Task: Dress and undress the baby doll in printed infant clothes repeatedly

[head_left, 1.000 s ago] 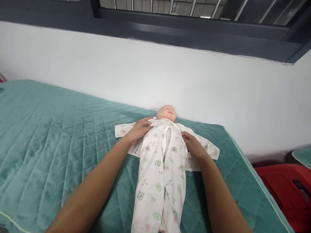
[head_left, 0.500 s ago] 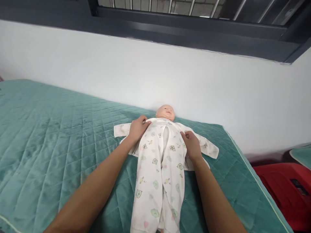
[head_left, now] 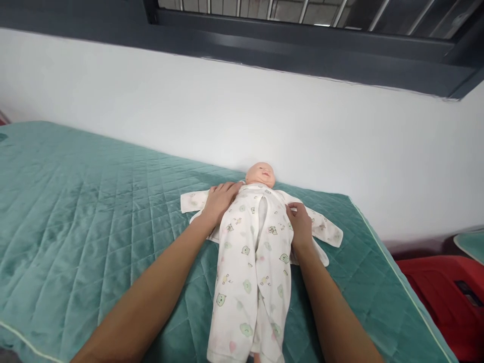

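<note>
A baby doll lies on its back with its head by the wall. White printed baby trousers cover its front from the chest down, with a slit between the legs; a bit of a foot shows at the bottom. Beneath is a white printed baby top, its sleeves spread to both sides. My left hand rests with fingers stretched out at the trousers' upper left edge, by the doll's shoulder. On the other side, my right hand has its fingers curled, pinching the side edge of the trousers.
A green quilted cover lies under the doll. The white wall rises just behind its head, below a dark window frame with bars. Beside the bed's right edge stands a red plastic chair.
My left hand's fingers have gone from a pinch at the trousers' edge to stretched out, reaching nearer the doll's neck. My right hand keeps its place. The view has shifted slightly.
</note>
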A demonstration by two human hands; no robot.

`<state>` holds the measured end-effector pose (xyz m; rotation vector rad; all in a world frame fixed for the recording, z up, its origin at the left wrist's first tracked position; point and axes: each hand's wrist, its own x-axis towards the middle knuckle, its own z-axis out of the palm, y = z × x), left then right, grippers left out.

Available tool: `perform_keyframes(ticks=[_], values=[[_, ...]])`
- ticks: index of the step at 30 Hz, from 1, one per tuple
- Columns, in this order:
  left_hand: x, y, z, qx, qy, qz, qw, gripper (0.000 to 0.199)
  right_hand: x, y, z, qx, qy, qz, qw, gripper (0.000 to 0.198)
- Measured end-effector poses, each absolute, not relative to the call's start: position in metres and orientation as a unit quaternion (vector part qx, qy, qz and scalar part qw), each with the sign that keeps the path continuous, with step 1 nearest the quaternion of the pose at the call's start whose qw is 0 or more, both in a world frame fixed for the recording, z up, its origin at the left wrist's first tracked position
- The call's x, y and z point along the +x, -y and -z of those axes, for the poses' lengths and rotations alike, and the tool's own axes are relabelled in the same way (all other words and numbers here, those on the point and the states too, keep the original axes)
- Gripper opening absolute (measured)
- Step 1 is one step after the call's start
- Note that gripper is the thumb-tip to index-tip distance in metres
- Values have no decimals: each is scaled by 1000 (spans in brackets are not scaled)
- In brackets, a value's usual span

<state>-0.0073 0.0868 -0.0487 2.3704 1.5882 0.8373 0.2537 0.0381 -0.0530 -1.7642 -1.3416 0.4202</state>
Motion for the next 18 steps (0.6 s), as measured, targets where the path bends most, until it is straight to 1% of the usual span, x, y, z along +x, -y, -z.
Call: perform_keyframes(ticks=[3,5,8,11,13,15,18], values=[[-11,-81,45,815,-511,-264,77,56,253,-35,50,-712,539,-162,420,31],[-12,-78,43,821,-505,-258,71,59,253,-33,47,-712,547,-151,414,29],[-13,-77,44,823,-505,-251,66,61,252,-31,42,-703,562,-117,421,27],[-13,-77,46,817,-507,-266,72,57,250,-28,36,-668,583,-107,450,27],[-13,-77,47,806,-509,-291,84,53,246,-25,31,-629,598,-140,477,29],[-14,-78,47,790,-508,-326,102,46,241,-20,26,-585,606,-196,502,31],[-14,-77,45,761,-497,-395,132,37,232,-11,16,-529,622,-258,517,35]])
